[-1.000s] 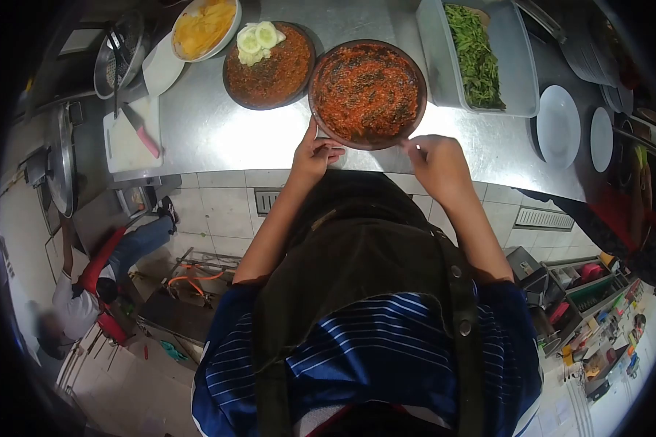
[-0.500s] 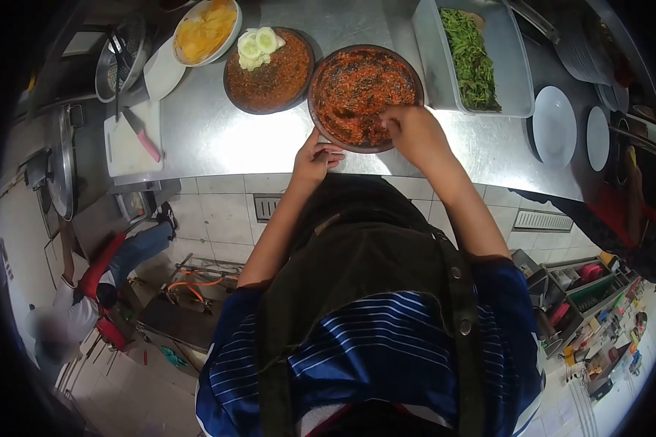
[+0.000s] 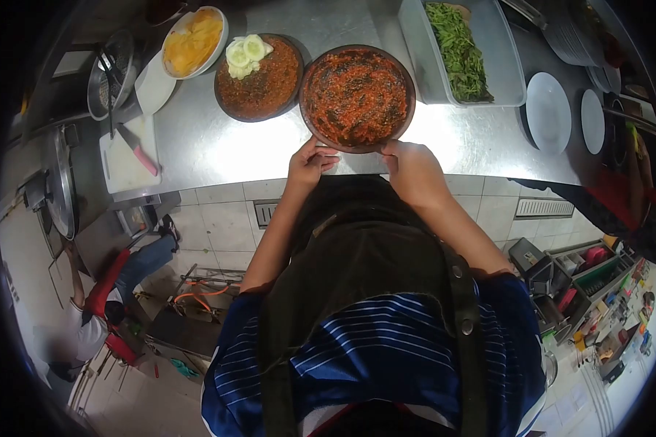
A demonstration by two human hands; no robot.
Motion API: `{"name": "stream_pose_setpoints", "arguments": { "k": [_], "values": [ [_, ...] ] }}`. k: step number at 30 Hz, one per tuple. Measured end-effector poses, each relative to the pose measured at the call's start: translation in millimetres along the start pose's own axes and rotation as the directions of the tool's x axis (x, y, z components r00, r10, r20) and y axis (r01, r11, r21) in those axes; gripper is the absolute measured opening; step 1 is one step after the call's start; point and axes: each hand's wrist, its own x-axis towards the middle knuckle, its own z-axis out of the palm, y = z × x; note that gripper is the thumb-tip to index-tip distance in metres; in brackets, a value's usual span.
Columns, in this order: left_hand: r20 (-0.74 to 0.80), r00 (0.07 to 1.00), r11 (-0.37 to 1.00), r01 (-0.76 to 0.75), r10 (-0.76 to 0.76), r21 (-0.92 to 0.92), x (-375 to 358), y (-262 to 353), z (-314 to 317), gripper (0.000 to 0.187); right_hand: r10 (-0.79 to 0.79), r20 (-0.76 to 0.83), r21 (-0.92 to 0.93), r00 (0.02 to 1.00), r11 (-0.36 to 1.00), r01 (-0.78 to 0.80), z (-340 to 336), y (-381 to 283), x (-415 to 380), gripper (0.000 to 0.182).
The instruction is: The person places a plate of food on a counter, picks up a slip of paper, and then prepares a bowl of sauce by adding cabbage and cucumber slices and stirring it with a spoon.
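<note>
A round brown stone-like dish [image 3: 304, 120] sits near the front edge of the steel counter, coated inside with a chunky red sauce [image 3: 357, 95]. My left hand [image 3: 310, 164] grips its lower left rim, thumb up against the edge and fingers curled below. At the lower right rim, the thumb and bent fingers of my right hand [image 3: 415, 169] pinch the edge; part of those fingers is hidden. Just left stands a second dark dish [image 3: 259, 102] of red-brown sauce, topped with cucumber slices [image 3: 246, 52] and something pale.
A bowl of yellow chips [image 3: 194, 40], a white cutting board [image 3: 116, 171] and a pink-handled knife [image 3: 144, 159] lie to the left. Rightward are a plastic tub [image 3: 510, 65] of green leaves and white plates [image 3: 548, 113]. Another person [image 3: 87, 320] is at the lower left.
My right hand has come out of the red sauce and down to the dish's lower right rim. The left hand stays at the lower left rim. The view has shifted slightly.
</note>
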Motion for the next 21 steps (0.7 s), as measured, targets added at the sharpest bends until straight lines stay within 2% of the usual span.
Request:
{"name": "stream_pose_setpoints", "arguments": {
  "k": [2, 3, 5, 7, 9, 11, 13, 16, 19, 21],
  "values": [
    [0.009, 1.0, 1.0, 0.003, -0.003, 0.005, 0, 3, 0, 0.051, 0.025, -0.034, -0.172, 0.999, 0.985, -0.03, -5, 6, -4, 0.009],
    [0.013, 1.0, 1.0, 0.008, -0.008, 0.007, -1, 4, 0, 0.05, 0.024, -0.034, -0.172, 0.999, 0.985, -0.03, -12, 3, -3, 0.009],
    [0.007, 1.0, 1.0, 0.002, -0.001, -0.001, -3, 2, -1, 0.048, 0.219, -0.002, -0.303, 0.976, 0.93, -0.209, -32, -7, -2, 0.01],
    [0.012, 1.0, 1.0, -0.012, 0.012, -0.013, 0, 2, 0, 0.046, 0.206, -0.028, -0.306, 0.978, 0.93, -0.204, -24, -7, -2, 0.01],
    [0.022, 1.0, 1.0, 0.021, -0.02, -0.01, 1, 4, -1, 0.046, 0.088, 0.052, -0.235, 0.995, 0.969, -0.074, -14, -13, -2, 0.01],
    [0.021, 0.999, 1.0, 0.029, -0.029, -0.002, -2, 8, 0, 0.045, 0.129, 0.092, -0.185, 0.987, 0.977, -0.11, -12, -19, 0, 0.009],
    [0.021, 0.999, 0.999, 0.032, -0.032, 0.005, -3, 10, 0, 0.044, 0.13, 0.068, -0.237, 0.989, 0.965, -0.11, -13, -12, 0, 0.01],
    [0.034, 0.999, 0.999, 0.035, -0.035, 0.008, 0, 4, -3, 0.043, 0.209, 0.015, -0.356, 0.978, 0.915, -0.19, -37, -12, 2, 0.012],
    [0.051, 0.998, 1.0, 0.022, -0.022, -0.001, 1, 2, -5, 0.043, 0.209, -0.03, -0.358, 0.977, 0.911, -0.206, -29, -11, 4, 0.012],
    [0.078, 0.997, 1.0, 0.016, -0.017, 0.01, 0, 6, -5, 0.042, 0.154, 0.069, -0.259, 0.986, 0.957, -0.131, -25, -23, 2, 0.012]
  ]
}}
